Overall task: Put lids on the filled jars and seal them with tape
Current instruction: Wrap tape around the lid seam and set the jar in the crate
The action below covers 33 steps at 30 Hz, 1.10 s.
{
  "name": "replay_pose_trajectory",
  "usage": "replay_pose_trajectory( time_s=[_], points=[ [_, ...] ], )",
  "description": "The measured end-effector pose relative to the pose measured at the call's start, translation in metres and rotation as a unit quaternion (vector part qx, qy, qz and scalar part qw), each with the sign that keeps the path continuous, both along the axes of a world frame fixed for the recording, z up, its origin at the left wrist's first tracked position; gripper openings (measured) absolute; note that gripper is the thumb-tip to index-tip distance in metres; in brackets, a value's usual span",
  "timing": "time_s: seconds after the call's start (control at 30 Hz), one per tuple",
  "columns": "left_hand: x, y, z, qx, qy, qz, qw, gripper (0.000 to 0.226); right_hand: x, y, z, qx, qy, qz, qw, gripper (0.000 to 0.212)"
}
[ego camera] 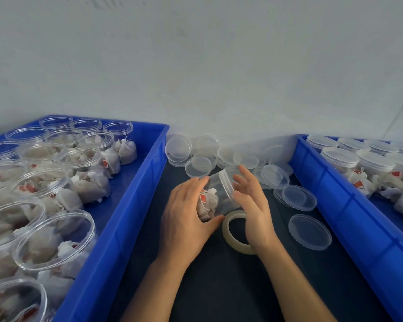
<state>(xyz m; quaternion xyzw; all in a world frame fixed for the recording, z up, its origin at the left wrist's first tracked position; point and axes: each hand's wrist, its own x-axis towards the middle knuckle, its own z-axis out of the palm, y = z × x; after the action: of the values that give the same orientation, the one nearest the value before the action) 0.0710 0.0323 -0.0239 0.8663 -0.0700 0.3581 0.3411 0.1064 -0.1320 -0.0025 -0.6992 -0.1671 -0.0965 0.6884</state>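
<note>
Head view: left hand (186, 219) grips a filled jar (216, 194), fingers and thumb curled round its lower body; the jar is tipped on its side above the dark table (219, 287), its lidded end pointing away and to the right. Right hand (251, 201) rests against the lid (228, 180) end with fingers loosely spread, not clamped; whether a tape end is pinched under the thumb cannot be told. Tape roll (235, 231) lies flat on the table just below the jar, partly under the right wrist. Judgement: lid appears seated, sealing step in hand. To do it well: keep the left grip on the jar body, clear of the lid seam, so the tape can run all round; rotate the jar with the left hand while the right presses the tape down across the join of lid and wall; keep the strip straddling the seam and smooth it to avoid wrinkles. Spare lids (298, 196) lie scattered at the back and right of the table. Left blue tray (135, 205) holds open filled jars; right blue tray (330, 205) holds lidded ones, the likely destination.
</note>
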Motion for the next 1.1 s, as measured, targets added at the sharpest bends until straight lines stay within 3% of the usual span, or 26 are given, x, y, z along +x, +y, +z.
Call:
replay_pose_trajectory(
  time_s=[0.1,0.23,0.47,0.67,0.83,1.1],
  points=[
    [0.0,0.0,0.001,0.0,-0.001,-0.005,1.0,0.093,0.001,0.001,0.001,-0.019,0.005,-0.033,0.999,0.061],
    [-0.001,-0.001,0.001,0.0,-0.005,-0.021,1.0,0.093,-0.001,0.0,-0.002,-0.045,0.018,-0.065,0.997,0.068],
    [0.001,0.002,0.0,-0.002,-0.014,-0.012,1.0,0.092,-0.005,0.002,0.0,-0.059,-0.01,-0.01,0.998,0.074],
    [0.002,0.001,-0.001,0.005,-0.015,-0.016,1.0,0.095,-0.007,0.004,0.004,-0.108,0.006,-0.086,0.99,0.067],
    [0.003,0.001,-0.003,0.005,-0.017,-0.017,1.0,0.094,-0.008,0.003,0.004,-0.091,-0.001,-0.038,0.995,0.072],
    [0.004,0.001,-0.004,0.004,-0.007,0.017,1.0,0.092,-0.008,0.008,0.007,-0.108,-0.01,-0.039,0.993,0.055]
  ],
)
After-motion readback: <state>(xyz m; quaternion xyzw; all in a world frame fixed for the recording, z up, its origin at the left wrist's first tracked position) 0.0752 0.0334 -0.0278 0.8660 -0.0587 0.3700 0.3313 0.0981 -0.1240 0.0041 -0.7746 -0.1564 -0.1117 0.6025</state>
